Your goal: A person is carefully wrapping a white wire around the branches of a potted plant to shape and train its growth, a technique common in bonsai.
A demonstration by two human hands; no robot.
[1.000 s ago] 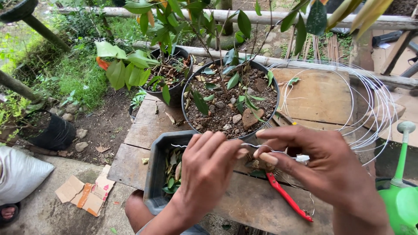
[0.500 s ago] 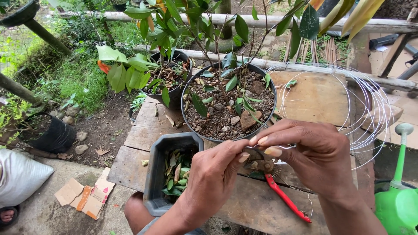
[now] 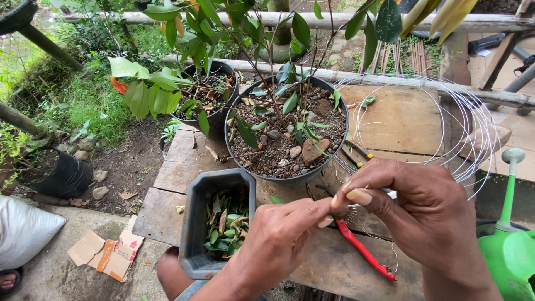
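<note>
Fingertips of left hand [image 3: 278, 245] and right hand [image 3: 412, 206] pinched together on thin wire [image 3: 350, 214] at lower centre; short coil wound, wire hoop [image 3: 446, 120] mostly unused, red-handled cutters [image 3: 362, 251] idle beneath.

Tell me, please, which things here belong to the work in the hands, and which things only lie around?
In use:
- left hand and right hand, fingertips together on thin wire
- wire coil on the wooden table
- red-handled cutters under the hands
- large potted plant

Lying about:
- grey tub of cut leaves
- green watering can
- cardboard scraps
- smaller potted plant
</note>
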